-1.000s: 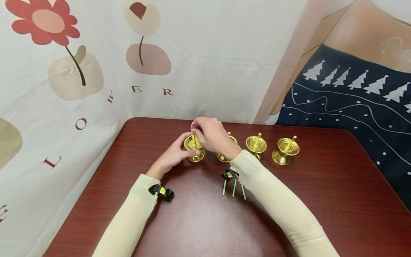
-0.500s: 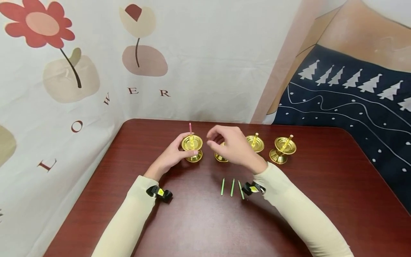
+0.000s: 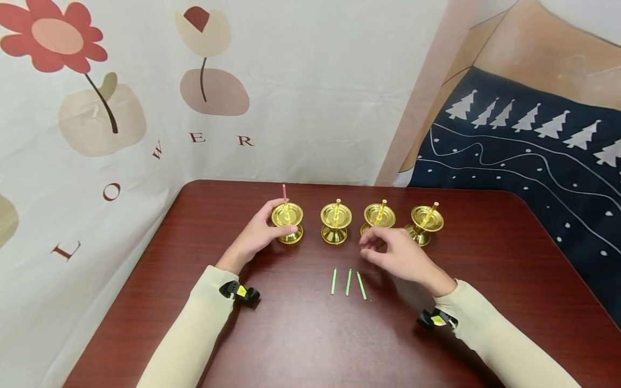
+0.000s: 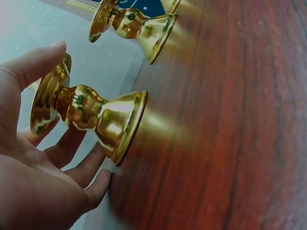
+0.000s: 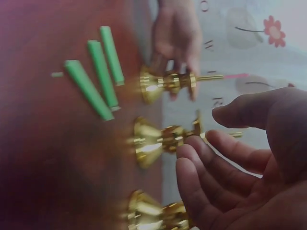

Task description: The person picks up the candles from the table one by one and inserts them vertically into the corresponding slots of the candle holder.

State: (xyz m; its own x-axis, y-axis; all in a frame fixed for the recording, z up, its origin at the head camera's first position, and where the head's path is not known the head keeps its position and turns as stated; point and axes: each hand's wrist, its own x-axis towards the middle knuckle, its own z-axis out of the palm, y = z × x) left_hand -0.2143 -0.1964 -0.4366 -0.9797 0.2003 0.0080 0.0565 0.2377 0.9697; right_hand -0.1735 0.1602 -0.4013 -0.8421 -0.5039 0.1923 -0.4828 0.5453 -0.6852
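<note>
**Dark red table (image 3: 291,334), four gold holders (image 3: 333,235)**

Three green candles (image 3: 348,283) lower centre; beyond, right hand (image 3: 400,253) hovers loose, holding nothing; left hand (image 3: 257,233) grips the leftmost holder (image 3: 294,216), mid-frame, pink candle (image 3: 284,192) upright! Left-wrist view catches fingers (image 4: 91,166) the head view hides.

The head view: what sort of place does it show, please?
Perhaps a staged indoor corner: printed cloth rises behind a table, where candle holders stand in a row.

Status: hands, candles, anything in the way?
Left hand around leftmost gold holder; right hand empty. Pink candle upright in that holder; three green candles on table. Green candles uncovered; right hand partly hides third holder in head view.
</note>
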